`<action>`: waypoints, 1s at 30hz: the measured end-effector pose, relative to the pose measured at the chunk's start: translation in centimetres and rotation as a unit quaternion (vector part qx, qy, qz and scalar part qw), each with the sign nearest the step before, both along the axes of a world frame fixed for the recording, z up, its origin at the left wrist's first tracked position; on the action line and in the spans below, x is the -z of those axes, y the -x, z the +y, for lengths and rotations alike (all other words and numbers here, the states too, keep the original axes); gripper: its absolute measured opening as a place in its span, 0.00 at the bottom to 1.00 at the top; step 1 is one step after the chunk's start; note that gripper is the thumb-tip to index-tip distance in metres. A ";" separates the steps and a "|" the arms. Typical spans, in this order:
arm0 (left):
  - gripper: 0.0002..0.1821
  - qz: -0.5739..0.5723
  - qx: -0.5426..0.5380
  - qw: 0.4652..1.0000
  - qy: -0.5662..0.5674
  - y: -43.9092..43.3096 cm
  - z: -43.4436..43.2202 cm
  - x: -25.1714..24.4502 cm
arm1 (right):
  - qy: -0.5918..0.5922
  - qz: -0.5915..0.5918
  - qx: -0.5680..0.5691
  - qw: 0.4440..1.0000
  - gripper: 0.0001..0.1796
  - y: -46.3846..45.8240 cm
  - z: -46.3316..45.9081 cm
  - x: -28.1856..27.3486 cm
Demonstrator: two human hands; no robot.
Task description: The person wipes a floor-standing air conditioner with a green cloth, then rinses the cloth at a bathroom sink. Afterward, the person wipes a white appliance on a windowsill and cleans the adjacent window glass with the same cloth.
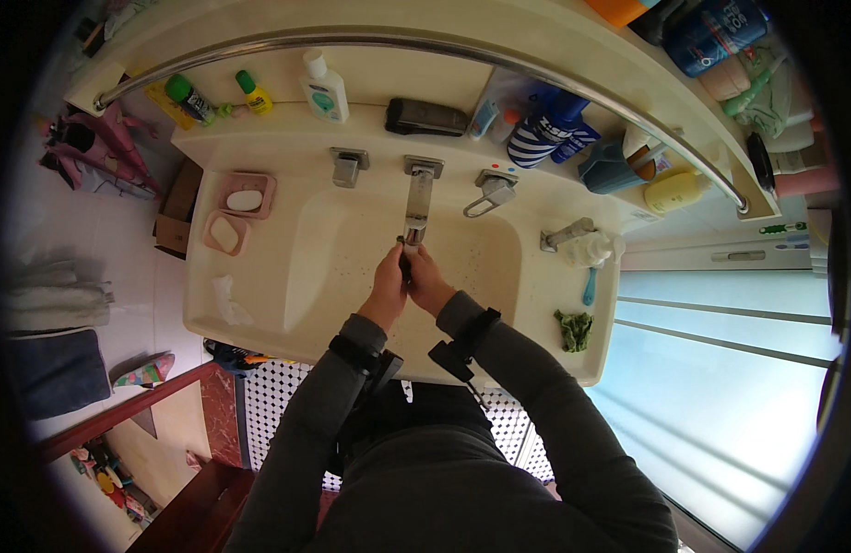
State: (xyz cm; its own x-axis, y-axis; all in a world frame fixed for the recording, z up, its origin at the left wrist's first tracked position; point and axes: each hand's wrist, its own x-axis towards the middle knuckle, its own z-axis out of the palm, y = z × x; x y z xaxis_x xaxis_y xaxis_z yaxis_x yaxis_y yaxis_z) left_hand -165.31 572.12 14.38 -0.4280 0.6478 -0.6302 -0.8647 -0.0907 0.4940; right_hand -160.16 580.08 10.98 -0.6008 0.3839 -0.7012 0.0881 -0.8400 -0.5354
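Over the basin of a cream washbasin, my left hand and my right hand are close together, thumbs pointing up. Between them is a small dark object, gripped from both sides; the fingers hide most of it, so its kind is unclear. Both hands are right under the tip of the chrome faucet spout. Whether water is running is hard to make out. Small dark specks dot the basin around the hands. The lever handle of the tap sits right of the spout.
Two pink soap dishes holding white soap bars stand on the left rim, near a crumpled white tissue. At right are a pump bottle, a blue-handled brush and a green cloth. A metal rail crosses above the bottle-lined ledge.
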 end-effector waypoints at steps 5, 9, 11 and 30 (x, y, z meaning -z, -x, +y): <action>0.29 0.001 0.047 0.998 0.033 1.2 -2.7 -2.9 | 0.126 0.023 -0.007 0.992 0.14 -0.2 0.8 0.1; 0.30 0.070 -0.024 0.993 0.093 2.5 -5.2 -4.5 | 0.128 0.030 -0.018 0.991 0.17 0.3 1.6 -0.3; 0.30 0.071 -0.028 0.990 0.120 3.1 -5.9 -4.6 | 0.109 0.059 -0.014 0.992 0.18 0.7 1.5 -0.4; 0.27 0.100 0.028 0.984 0.146 1.8 -6.2 -2.0 | -0.016 -0.043 -0.128 0.991 0.22 1.2 1.3 -0.6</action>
State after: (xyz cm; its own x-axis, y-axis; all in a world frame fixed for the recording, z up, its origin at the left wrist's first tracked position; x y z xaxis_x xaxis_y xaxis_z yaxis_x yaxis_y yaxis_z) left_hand -167.09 565.89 16.41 -0.5311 0.4780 -0.6996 -0.7476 0.1244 0.6524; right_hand -161.39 581.33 11.62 -0.6199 0.2493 -0.7440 0.3420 -0.7675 -0.5422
